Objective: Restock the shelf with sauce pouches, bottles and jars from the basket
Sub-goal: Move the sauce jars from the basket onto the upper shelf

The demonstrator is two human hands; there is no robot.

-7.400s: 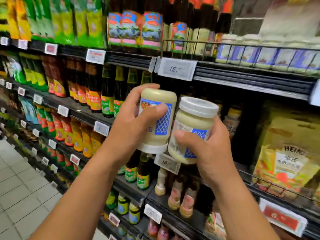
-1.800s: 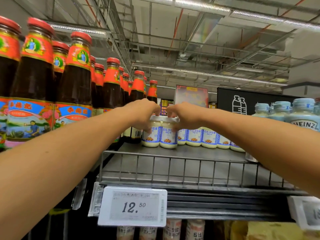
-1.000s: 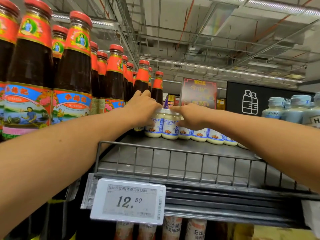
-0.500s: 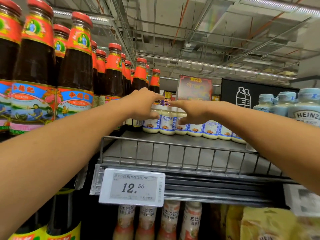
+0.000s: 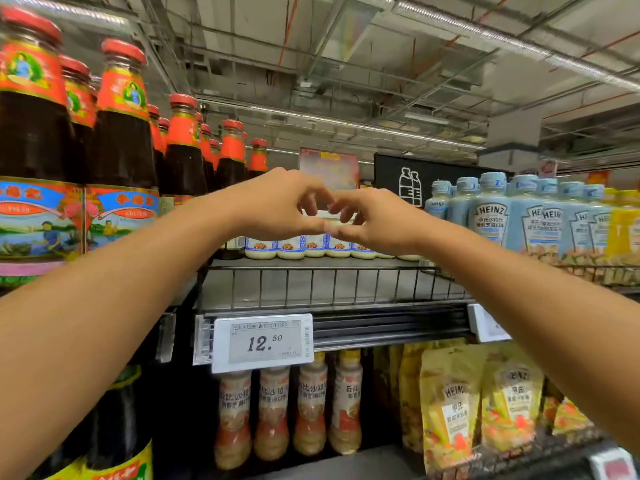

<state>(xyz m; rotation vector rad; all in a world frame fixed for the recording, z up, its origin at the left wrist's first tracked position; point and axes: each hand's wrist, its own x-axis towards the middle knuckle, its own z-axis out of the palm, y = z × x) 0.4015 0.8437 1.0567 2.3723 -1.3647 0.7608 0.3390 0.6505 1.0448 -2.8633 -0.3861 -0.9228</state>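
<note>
The left hand (image 5: 277, 206) and right hand (image 5: 377, 220) hovered, fingers loosely curled, gripping nothing, before cream-filled, blue-labelled jars (image 5: 294, 245) ranked along the grey metal shelf's (image 5: 329, 285) back edge, seemingly leaving front room.

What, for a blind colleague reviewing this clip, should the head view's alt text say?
The left hand and right hand hover loosely curled and empty, fingertips almost meeting, before a row of small jars at the back of a wire-railed shelf. Dark sauce bottles stand left, pale blue Heinz bottles right; a price tag reads 12.50.
</note>
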